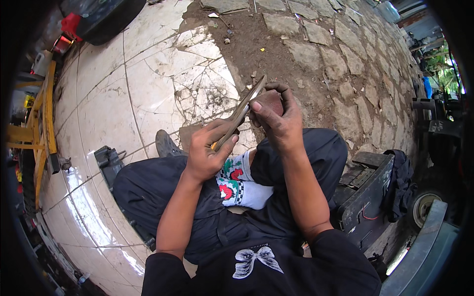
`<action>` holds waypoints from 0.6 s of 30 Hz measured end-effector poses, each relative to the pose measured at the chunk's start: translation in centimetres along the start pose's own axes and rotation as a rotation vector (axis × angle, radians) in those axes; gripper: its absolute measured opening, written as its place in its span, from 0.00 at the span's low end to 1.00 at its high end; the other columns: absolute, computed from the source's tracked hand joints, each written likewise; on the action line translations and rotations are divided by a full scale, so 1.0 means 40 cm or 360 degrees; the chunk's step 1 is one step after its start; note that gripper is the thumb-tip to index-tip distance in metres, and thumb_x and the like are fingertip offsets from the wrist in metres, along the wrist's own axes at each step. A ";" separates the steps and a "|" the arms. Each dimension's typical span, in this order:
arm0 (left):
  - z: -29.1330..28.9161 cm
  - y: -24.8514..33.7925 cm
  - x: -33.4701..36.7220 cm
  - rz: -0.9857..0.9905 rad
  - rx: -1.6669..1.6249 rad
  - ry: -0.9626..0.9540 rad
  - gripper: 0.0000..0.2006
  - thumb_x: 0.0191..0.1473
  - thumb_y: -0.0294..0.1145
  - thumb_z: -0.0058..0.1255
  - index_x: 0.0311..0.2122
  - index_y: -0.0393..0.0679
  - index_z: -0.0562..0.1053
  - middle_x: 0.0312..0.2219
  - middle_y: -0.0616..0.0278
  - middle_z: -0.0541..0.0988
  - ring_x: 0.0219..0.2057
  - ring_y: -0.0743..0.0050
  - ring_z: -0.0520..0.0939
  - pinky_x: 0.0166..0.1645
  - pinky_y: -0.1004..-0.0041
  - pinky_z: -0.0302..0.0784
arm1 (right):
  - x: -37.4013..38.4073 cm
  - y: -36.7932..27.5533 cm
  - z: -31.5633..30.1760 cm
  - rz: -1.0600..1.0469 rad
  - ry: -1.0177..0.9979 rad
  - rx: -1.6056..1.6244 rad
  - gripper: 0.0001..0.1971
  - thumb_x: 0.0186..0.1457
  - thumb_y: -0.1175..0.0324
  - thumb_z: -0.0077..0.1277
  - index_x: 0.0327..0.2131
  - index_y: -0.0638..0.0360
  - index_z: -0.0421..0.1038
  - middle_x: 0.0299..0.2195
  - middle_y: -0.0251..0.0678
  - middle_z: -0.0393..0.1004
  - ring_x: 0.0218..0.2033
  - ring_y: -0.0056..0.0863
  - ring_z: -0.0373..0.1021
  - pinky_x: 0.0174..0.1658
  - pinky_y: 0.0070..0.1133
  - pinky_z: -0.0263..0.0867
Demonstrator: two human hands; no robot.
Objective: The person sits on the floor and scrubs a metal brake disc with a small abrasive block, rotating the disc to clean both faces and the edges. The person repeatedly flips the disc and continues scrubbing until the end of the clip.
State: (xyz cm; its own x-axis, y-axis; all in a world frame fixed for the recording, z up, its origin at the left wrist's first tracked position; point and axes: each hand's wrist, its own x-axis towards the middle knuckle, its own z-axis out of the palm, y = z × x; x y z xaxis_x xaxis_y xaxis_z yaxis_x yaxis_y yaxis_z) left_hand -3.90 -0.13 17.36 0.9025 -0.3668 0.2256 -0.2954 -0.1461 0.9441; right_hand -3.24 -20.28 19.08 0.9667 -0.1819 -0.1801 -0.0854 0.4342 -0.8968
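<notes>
My left hand (207,150) is closed around the lower end of a long, narrow, slightly curved metal piece (241,112), which slants up and away to the right. A bright, bare-looking strip shows on it near my right hand, and a bit of yellow shows by my left fingers. Pinched in my right hand (285,121) is a folded reddish-brown piece of sandpaper (272,100). The right thumb and fingers are up against the upper part of the metal piece. Both hands look smudged, and the fingers partly hide the sandpaper.
My bent legs (148,182) lie below the hands. Cracked white tiles (98,98) meet dirt and stone paving (340,64) ahead. A yellow frame (48,118) stands at left, and a black case (368,197) with dark cloth (399,185) at right.
</notes>
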 end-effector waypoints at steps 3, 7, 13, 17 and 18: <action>0.012 0.002 0.002 -0.0016 -0.0042 -0.0008 0.14 0.56 0.23 0.62 0.47 0.30 0.81 0.38 0.49 0.84 0.38 0.59 0.86 0.44 0.68 0.79 | -0.003 0.011 0.017 0.0002 0.0041 -0.0007 0.26 0.55 0.72 0.69 0.52 0.61 0.64 0.35 0.37 0.76 0.28 0.20 0.74 0.29 0.17 0.68; 0.006 0.008 0.006 -0.0013 0.0001 -0.0005 0.13 0.56 0.23 0.62 0.46 0.30 0.81 0.38 0.48 0.84 0.37 0.59 0.86 0.43 0.67 0.79 | 0.014 -0.009 0.041 0.0066 0.0135 0.0025 0.28 0.55 0.72 0.69 0.54 0.62 0.63 0.32 0.36 0.76 0.24 0.18 0.72 0.24 0.15 0.64; 0.001 0.007 -0.008 0.0027 0.0041 0.0006 0.11 0.56 0.22 0.61 0.44 0.30 0.81 0.36 0.48 0.84 0.33 0.60 0.86 0.39 0.67 0.79 | -0.012 0.006 0.052 0.0144 0.0166 0.0112 0.31 0.54 0.74 0.69 0.56 0.63 0.60 0.30 0.37 0.75 0.21 0.18 0.71 0.20 0.16 0.61; 0.006 0.012 0.001 -0.0003 0.0014 0.0045 0.10 0.56 0.21 0.61 0.43 0.30 0.81 0.35 0.48 0.84 0.32 0.59 0.86 0.38 0.67 0.79 | 0.041 -0.012 0.055 0.0055 0.0337 0.0151 0.32 0.53 0.74 0.71 0.55 0.63 0.61 0.30 0.37 0.76 0.21 0.19 0.71 0.20 0.16 0.61; 0.007 0.006 -0.004 0.0041 0.0056 0.0050 0.09 0.56 0.21 0.61 0.42 0.29 0.81 0.34 0.48 0.84 0.32 0.58 0.86 0.38 0.67 0.79 | 0.025 0.000 0.051 0.0081 0.0291 0.0140 0.31 0.53 0.75 0.70 0.54 0.64 0.60 0.31 0.37 0.76 0.22 0.19 0.72 0.21 0.15 0.62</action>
State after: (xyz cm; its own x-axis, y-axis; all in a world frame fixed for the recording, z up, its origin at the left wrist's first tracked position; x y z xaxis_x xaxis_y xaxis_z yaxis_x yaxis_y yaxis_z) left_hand -4.20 -0.36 17.49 0.9037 -0.3418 0.2578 -0.3291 -0.1697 0.9289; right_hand -1.78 -18.67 19.72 0.9010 -0.3115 -0.3020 -0.1039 0.5209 -0.8473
